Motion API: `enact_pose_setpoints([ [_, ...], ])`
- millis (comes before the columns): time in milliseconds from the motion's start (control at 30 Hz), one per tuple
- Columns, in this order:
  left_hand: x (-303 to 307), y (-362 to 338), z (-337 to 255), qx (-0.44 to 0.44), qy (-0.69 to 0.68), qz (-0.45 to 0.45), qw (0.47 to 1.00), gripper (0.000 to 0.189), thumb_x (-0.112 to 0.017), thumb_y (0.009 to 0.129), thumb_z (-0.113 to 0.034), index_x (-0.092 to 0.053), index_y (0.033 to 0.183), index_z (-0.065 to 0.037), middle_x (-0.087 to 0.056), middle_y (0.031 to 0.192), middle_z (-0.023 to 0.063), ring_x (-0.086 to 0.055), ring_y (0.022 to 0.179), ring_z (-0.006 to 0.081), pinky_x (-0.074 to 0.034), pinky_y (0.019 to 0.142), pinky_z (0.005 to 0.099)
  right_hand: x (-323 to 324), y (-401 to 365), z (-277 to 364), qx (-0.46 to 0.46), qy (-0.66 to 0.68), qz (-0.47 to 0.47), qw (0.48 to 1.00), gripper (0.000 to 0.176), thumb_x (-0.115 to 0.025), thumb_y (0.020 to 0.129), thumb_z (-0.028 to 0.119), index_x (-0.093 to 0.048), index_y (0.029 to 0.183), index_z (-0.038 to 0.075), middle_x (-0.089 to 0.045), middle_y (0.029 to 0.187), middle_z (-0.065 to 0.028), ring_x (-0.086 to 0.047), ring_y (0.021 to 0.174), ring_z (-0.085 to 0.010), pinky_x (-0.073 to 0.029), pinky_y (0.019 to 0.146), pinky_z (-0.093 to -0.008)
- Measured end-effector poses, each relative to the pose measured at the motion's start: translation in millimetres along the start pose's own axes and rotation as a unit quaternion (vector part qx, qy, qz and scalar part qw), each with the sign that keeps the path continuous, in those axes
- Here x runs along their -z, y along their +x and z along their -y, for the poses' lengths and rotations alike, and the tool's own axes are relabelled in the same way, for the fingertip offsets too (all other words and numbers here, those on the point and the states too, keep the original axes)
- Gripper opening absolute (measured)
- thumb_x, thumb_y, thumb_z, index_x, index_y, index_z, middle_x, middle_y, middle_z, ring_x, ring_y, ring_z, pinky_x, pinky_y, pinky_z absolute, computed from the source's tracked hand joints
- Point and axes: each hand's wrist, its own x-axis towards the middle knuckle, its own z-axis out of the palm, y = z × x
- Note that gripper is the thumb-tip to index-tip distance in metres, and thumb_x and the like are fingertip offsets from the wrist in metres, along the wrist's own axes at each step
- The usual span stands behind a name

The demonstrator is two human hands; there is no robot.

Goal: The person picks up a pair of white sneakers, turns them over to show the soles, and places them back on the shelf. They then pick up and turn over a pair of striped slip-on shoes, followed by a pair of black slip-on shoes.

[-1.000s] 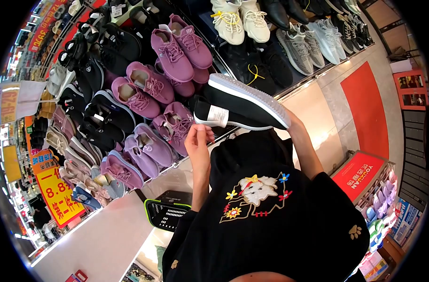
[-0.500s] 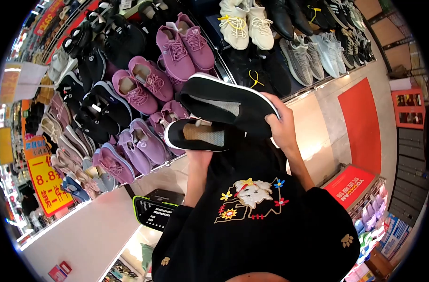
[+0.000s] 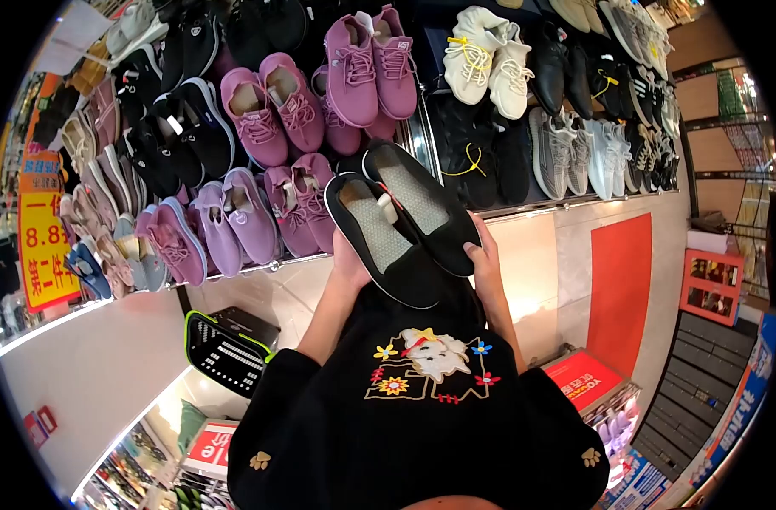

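Two black slip-on shoes with pale dotted insoles are held side by side in front of my chest, toes pointing back toward me. My left hand [image 3: 349, 258] grips the outer side of the left slip-on shoe [image 3: 400, 276], its fingers partly hidden beneath it. My right hand [image 3: 486, 259] is closed on the toe end of the right slip-on shoe [image 3: 439, 225], thumb on top. A small white tag [image 3: 388, 209] sits between the two shoes. Just beyond them are purple lace-up sneakers [image 3: 307, 200] on the display.
A shoe display spans the far side, with purple sneakers [image 3: 256, 127] on the left and cream sneakers [image 3: 481, 64] on the right. A black basket with a green rim [image 3: 226, 353] is at lower left. A red-topped box [image 3: 587, 378] stands at lower right.
Both shoes have turned from lying crosswise, one above the other, to side by side with openings facing up. The view has shifted, and my right hand has come lower.
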Motion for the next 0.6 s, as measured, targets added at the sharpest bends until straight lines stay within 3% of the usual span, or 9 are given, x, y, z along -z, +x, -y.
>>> enact_pose_setpoints([
  [167, -5.4, 9.0, -6.1, 0.016, 0.008, -0.004, 1.000, 0.052, -0.037, 0.096, -0.043, -0.053, 0.127, -0.004, -0.059, 0.121, 0.0146, -0.060, 0.108, 0.0311, -0.048, 0.095, 0.0460, 3.5, 9.4, -2.8, 0.039, -0.051, 0.039, 0.997, 0.051, -0.054, 0.092, 0.015, -0.041, 0.137, -0.003, -0.052, 0.131, -0.0122, -0.047, 0.122, -0.0186, -0.032, 0.106, -0.0294],
  [267, -20.6, 15.0, -7.1, 0.007, 0.011, -0.036, 0.999, 0.052, -0.037, 0.096, -0.045, -0.054, 0.124, -0.004, -0.060, 0.118, 0.0161, -0.060, 0.105, 0.0320, -0.048, 0.094, 0.0461, 5.6, 18.6, -0.4, 0.060, -0.068, 0.044, 0.995, 0.050, -0.055, 0.093, 0.017, -0.041, 0.137, -0.003, -0.052, 0.132, -0.0124, -0.047, 0.123, -0.0188, -0.032, 0.106, -0.0299],
  [333, -20.8, 21.5, -9.0, 0.004, 0.023, -0.012, 1.000, 0.054, -0.037, 0.096, -0.046, -0.053, 0.126, -0.005, -0.060, 0.120, 0.0154, -0.060, 0.107, 0.0314, -0.048, 0.094, 0.0459, 2.8, 25.5, 7.7, 0.077, -0.083, 0.045, 0.993, 0.051, -0.054, 0.093, 0.017, -0.040, 0.138, -0.002, -0.051, 0.132, -0.0124, -0.047, 0.123, -0.0188, -0.032, 0.106, -0.0301],
  [500, -49.4, 44.1, -9.6, -0.059, 0.038, 0.024, 0.997, 0.055, -0.038, 0.095, -0.049, -0.053, 0.127, -0.007, -0.059, 0.123, 0.0118, -0.057, 0.112, 0.0302, -0.044, 0.098, 0.0454, -5.4, 38.6, 35.9, 0.179, -0.061, -0.050, 0.981, 0.048, -0.047, 0.098, 0.023, -0.038, 0.138, -0.001, -0.050, 0.129, -0.0139, -0.048, 0.118, -0.0190, -0.034, 0.103, -0.0295],
  [600, -49.5, 53.4, -8.6, -0.089, 0.000, 0.039, 0.995, 0.054, -0.040, 0.095, -0.048, -0.052, 0.128, -0.007, -0.059, 0.123, 0.0126, -0.057, 0.110, 0.0317, -0.044, 0.099, 0.0460, -6.7, 41.5, 29.4, 0.197, -0.046, -0.056, 0.978, 0.058, -0.048, 0.097, 0.032, -0.032, 0.141, -0.001, -0.047, 0.131, -0.0145, -0.048, 0.117, -0.0204, -0.040, 0.096, -0.0319],
])
